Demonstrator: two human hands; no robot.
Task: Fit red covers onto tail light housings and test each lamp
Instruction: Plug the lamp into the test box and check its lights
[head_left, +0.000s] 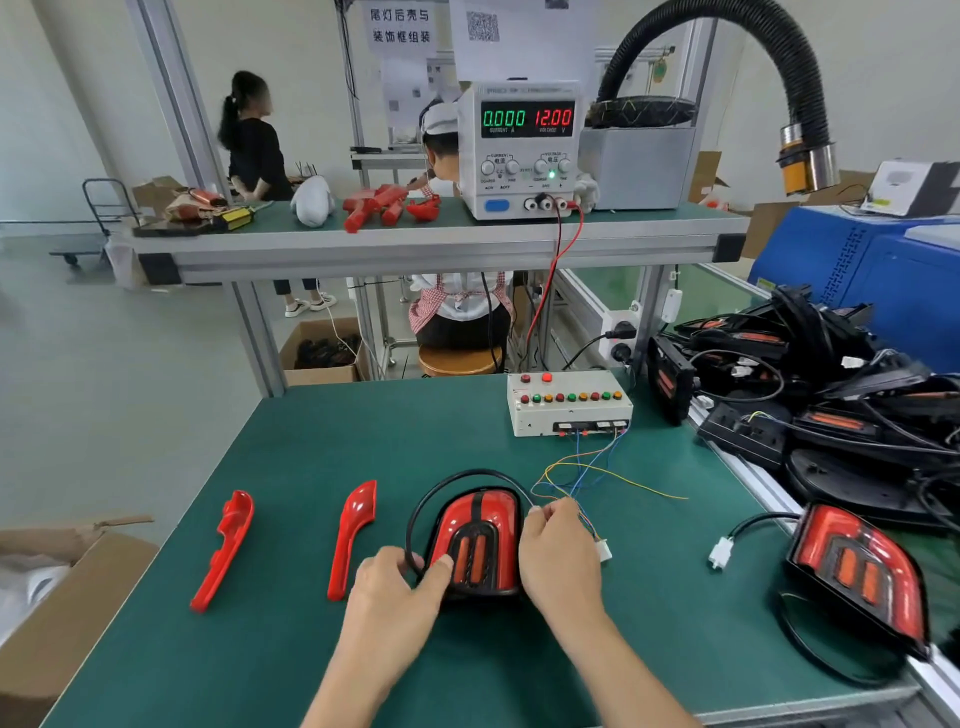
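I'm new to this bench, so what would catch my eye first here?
Front and centre, both hands hold a red-covered tail light on the green mat: left hand, right hand. Two loose red covers lie to its left. On the shelf above, a power supply glows 0.000 and 12.00.

tail light (475, 545): red cover on, flat | red covers (223, 548): loose, left

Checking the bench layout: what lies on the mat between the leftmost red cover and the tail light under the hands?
One more loose red cover lies between the leftmost red cover and the tail light, apart from both on the green mat, per the head view.
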